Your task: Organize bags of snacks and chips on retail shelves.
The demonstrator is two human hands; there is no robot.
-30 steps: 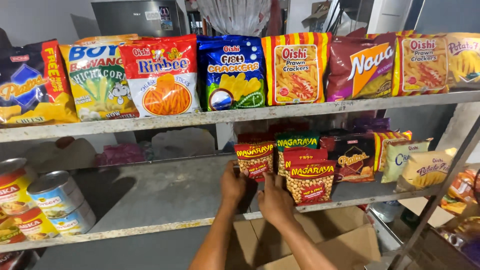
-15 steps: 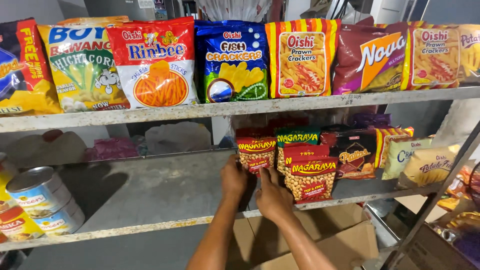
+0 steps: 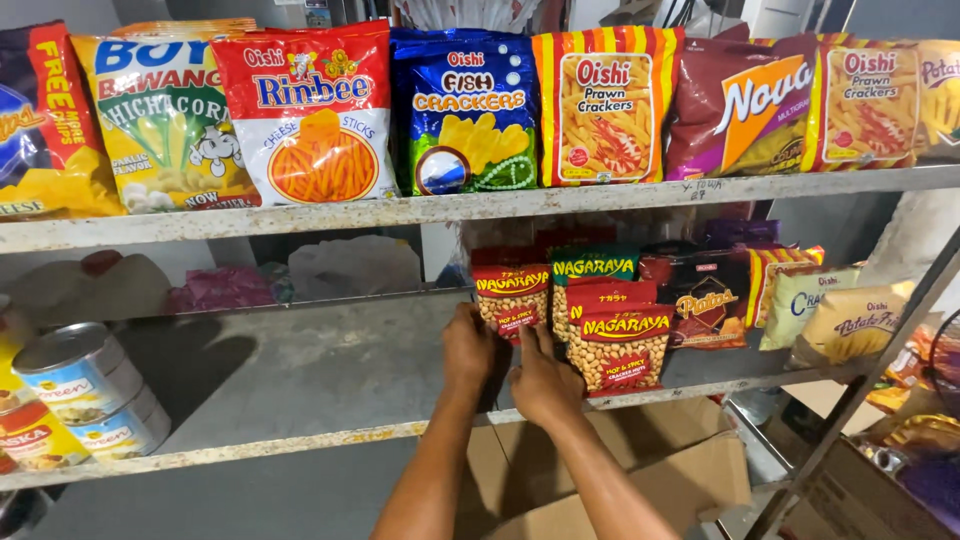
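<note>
From my remote seat, the head camera looks onto a two-tier metal shelf stocked with snacks. My left hand point(image 3: 470, 345) sits at centre frame on the lower shelf point(image 3: 300, 370), its fingers curled against the left edge of a red packet of cracker nuts point(image 3: 512, 297) standing upright at about one o'clock from it; whether the fingers pinch the packet or only press on it, I cannot tell. My right hand point(image 3: 543, 380), just at four o'clock from the left, lies with fingers loosely bent and extended toward the foot of a second red nut packet point(image 3: 622, 345), touching its lower left corner; a firm grip is not visible.

The two packets stand in a tight cluster with a green nut packet point(image 3: 594, 268) behind them at twelve o'clock and a dark brown snack bag point(image 3: 705, 305) just to the three o'clock side. Farther toward three o'clock lean a pale green cracker bag point(image 3: 800, 300) and a yellow potato-snack bag point(image 3: 860, 320).

On the upper shelf point(image 3: 480, 208), along the twelve o'clock band, stand large bags: a white-and-red cheese-stick bag point(image 3: 310, 110), a blue fish-cracker bag point(image 3: 465, 105), an orange-striped prawn-cracker bag point(image 3: 600, 105) and a maroon chip bag point(image 3: 745, 110).

At nine o'clock, stacked tins point(image 3: 80, 385) lie on their sides at the shelf's left end. A cardboard box point(image 3: 640, 480) sits below the shelf at six o'clock.
</note>
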